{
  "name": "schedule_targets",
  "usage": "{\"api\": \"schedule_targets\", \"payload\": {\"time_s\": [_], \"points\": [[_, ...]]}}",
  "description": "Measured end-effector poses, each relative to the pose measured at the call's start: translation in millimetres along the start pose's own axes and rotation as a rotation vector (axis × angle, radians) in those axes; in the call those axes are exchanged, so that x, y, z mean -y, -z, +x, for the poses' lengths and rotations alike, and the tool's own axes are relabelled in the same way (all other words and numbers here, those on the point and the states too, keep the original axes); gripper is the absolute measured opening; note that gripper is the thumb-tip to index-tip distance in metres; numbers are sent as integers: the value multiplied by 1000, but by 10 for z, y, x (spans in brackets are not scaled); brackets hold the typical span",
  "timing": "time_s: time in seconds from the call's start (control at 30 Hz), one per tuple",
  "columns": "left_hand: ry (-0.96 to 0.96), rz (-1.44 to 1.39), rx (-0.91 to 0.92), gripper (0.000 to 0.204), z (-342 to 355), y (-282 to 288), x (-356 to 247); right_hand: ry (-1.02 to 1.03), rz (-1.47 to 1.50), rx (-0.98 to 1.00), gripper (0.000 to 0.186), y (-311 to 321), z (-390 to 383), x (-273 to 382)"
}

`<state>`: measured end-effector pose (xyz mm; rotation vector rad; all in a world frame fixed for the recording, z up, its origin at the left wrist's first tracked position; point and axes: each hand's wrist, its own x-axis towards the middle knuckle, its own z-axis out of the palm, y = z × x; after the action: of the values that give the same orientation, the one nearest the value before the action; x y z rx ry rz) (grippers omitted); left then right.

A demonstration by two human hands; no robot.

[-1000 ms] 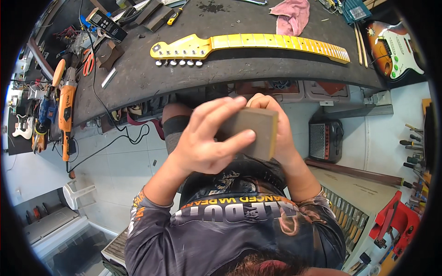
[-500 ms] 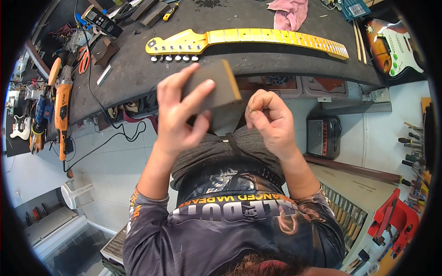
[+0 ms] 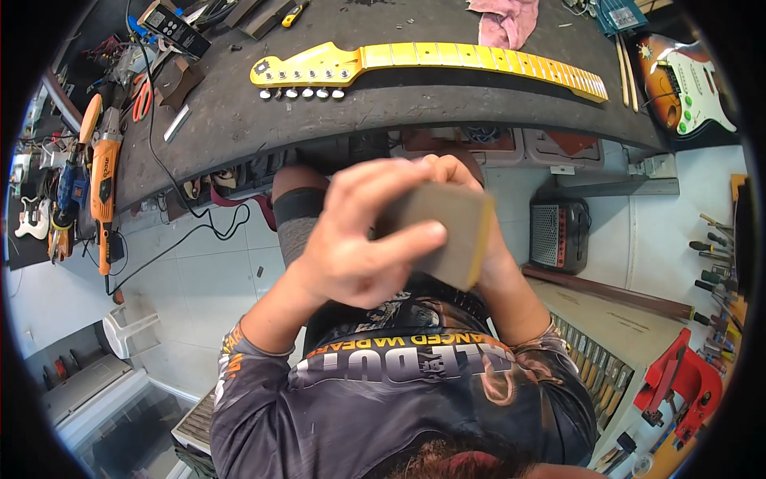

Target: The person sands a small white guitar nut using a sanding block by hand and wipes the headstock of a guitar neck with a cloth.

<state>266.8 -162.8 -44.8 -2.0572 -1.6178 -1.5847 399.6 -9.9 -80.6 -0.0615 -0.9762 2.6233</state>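
Note:
My left hand grips a grey-brown sanding block with a yellowish edge, fingers and thumb spread over its faces. The block is tilted and a little blurred above my lap. Behind it, my right hand is mostly covered; its curled fingers show past the block's upper edge. What the right fingers pinch is too small or hidden to name. On the bench beyond both hands lies a yellow guitar neck with frets up and tuners toward the near left.
The dark workbench curves across in front of me. A pink cloth and a sunburst guitar body are at the far right. An orange power tool hangs at left, its cable trailing. A small amplifier stands right, below the bench.
The sanding block in my left hand has moved right and toward me, now covering much of my right hand. My right hand remains curled. My legs have shifted, with a knee now showing.

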Motion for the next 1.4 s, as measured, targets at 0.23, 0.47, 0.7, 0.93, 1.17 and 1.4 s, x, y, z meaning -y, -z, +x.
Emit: {"api": "schedule_targets", "payload": {"time_s": [0.23,0.47,0.7,0.93,1.17,1.4], "points": [[193,194,-72,60,-166,185,365,61,-32,136,16,219,11,-91],[-38,-19,-57,52,-154,-50,293,149,-276,60,11,93,13,-100],[-128,-115,-79,42,-149,-156,83,226,-464,50,8,104,-11,-65],[-11,130,-89,30,-278,-22,337,238,-482,-7,11,-1,-34,-46],[-35,172,-60,28,-321,-105,442,365,-755,24,15,17,-31,-71],[-95,-231,-302,68,-327,-362,342,338,-736,-11,16,70,-24,-88]]}}
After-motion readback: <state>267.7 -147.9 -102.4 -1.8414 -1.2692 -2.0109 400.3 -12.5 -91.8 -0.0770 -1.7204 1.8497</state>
